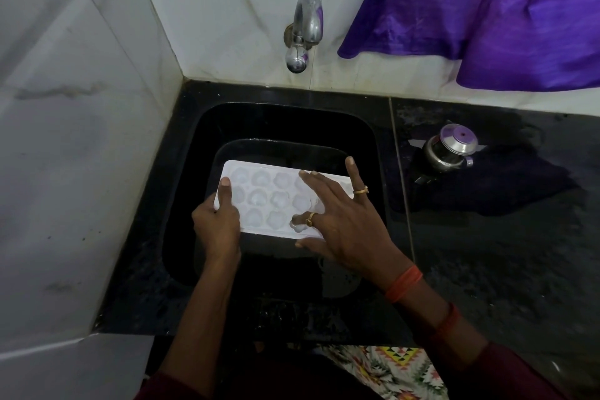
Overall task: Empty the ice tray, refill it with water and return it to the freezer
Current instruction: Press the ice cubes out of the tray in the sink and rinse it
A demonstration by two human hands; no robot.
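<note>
- Head view is showing a white tray (259, 198) lying low inside a black sink (285, 114), with the tap (306, 26) standing at 12 o'clock from it.
- At the tray's 9 o'clock end the left hand (216, 221) is clamping the rim, thumb lying flat on top and the other fingers curling under.
- Over the 3 o'clock half the right hand (344, 227) is spreading wide, fingers mostly straight and resting on the tray. One ringed finger is bending down into a cell near 5 o'clock.
- The cells are looking frosty, but I cannot tell for sure whether ice is sitting in them.
- To my eye the tray is looking like thin plastic: light, a bit bendy, likely wet and slippery. Twisting it by both short ends should be loosening the ice. Once it is full, holding both ends level should be keeping the water in.
- A steel pot (451, 149) is standing on the counter at 2 o'clock from the sink.
</note>
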